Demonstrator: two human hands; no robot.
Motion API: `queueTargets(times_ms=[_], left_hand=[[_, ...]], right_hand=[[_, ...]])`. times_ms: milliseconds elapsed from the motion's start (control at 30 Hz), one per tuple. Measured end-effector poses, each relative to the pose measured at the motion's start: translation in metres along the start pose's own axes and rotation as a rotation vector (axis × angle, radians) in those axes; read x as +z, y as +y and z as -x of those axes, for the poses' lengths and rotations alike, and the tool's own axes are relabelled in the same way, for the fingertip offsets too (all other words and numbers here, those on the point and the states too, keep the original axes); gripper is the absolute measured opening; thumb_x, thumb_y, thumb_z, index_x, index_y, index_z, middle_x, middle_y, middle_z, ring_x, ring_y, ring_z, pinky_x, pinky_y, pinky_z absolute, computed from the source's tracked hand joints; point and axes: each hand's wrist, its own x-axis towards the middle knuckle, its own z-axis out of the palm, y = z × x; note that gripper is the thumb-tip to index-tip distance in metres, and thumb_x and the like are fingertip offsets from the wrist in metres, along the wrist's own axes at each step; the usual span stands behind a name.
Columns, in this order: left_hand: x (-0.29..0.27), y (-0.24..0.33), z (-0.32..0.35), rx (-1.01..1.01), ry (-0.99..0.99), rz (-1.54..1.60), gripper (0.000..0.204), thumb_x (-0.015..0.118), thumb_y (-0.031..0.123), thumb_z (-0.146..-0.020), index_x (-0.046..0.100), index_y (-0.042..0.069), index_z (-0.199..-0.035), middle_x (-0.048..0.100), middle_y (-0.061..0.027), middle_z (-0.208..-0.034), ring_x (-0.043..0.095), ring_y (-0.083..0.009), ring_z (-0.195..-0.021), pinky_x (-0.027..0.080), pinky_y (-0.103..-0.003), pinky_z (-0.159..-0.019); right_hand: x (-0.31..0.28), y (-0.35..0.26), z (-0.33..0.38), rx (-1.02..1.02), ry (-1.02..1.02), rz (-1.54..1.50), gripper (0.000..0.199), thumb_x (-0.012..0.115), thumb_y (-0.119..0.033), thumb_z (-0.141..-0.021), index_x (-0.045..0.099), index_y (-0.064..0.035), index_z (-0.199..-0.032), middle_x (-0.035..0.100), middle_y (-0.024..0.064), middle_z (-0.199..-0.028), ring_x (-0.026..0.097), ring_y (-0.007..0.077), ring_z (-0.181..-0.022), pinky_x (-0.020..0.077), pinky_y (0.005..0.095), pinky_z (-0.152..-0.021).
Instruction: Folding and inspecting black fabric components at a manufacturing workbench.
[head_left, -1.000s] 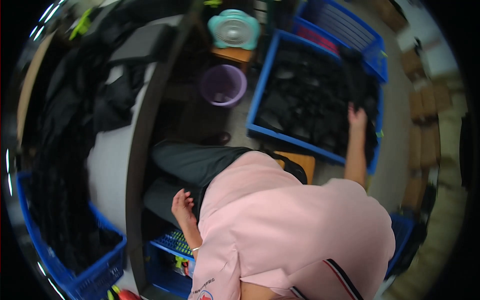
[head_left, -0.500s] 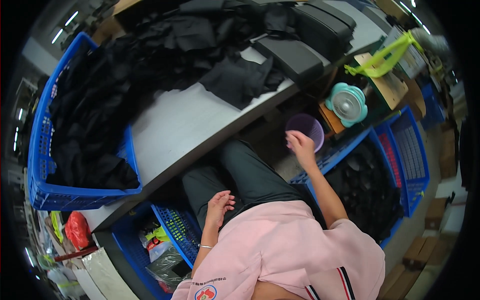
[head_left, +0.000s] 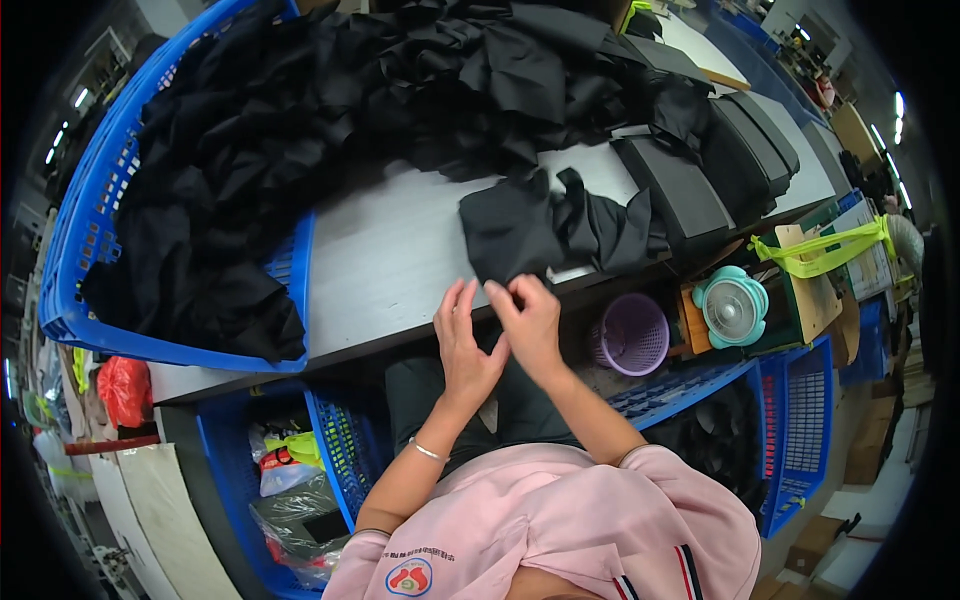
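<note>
Left hand: the left hand (head_left: pixel 465 345) is raised at the near edge of the grey table (head_left: pixel 385 265), fingers spread and slightly curled, nothing seen pinched between them; a thin bracelet (head_left: pixel 430 452) is worn at the wrist.
Right hand: the right hand (head_left: pixel 528 322) is held just beside the left, fingertips bent toward it; whether anything small is gripped cannot be told.
Black cloth piece: a crumpled black cloth piece (head_left: pixel 555 225) is laid on the table just beyond both hands, near the fingertips but apparently untouched.
Blue crate: a blue crate (head_left: pixel 85 235) heaped with black fabric is set at the person's left, the fabric spilling over onto the table top.
Stacked pieces: dark folded stacks (head_left: pixel 715 175) are ranged at the table's right end.
Below the table: a purple basket (head_left: pixel 630 335) and a small teal fan (head_left: pixel 732 308) are seen to the right of the hands, with further blue crates (head_left: pixel 800 420) beside them.
Person: a pink top (head_left: pixel 560 530) is worn.
</note>
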Motion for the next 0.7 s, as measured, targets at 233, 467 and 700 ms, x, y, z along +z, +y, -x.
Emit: queueTargets(times_ms=[233,467,700], left_hand=[[-0.002,0.003,-0.019,-0.082,0.201,0.197,0.022,0.064,-0.006,-0.087,0.07,0.004,-0.106,0.067,-0.0101,-0.103,0.063,-0.0286,-0.097,0.051,-0.036,-0.086],[-0.002,0.015,-0.013,0.003,0.121,0.061,0.061,0.072,0.007,-0.081,0.05,0.004,-0.138,0.047,-0.0183,-0.14,0.047,-0.0362,-0.125,0.039,-0.043,-0.105],[0.009,-0.015,-0.013,-0.143,0.254,-0.015,0.056,0.06,-0.006,-0.073,0.057,0.003,-0.128,0.055,-0.0172,-0.128,0.051,-0.036,-0.119,0.042,-0.043,-0.103]], right_hand=[[-0.018,0.025,0.039,0.337,-0.289,-0.441,0.025,0.05,-0.01,-0.101,0.055,0.0053,-0.121,0.061,0.0039,-0.101,0.056,0.0104,-0.095,0.047,0.0261,-0.082],[0.008,0.017,0.035,0.157,-0.383,-0.826,0.049,0.045,-0.003,-0.102,0.035,0.0003,-0.15,0.049,0.0116,-0.143,0.055,0.0203,-0.123,0.0427,0.0321,-0.107],[0.013,0.04,0.056,0.17,-0.271,-0.406,0.027,0.044,-0.001,-0.1,0.052,0.0039,-0.126,0.06,0.0091,-0.111,0.055,0.0148,-0.101,0.0449,0.0276,-0.092]])
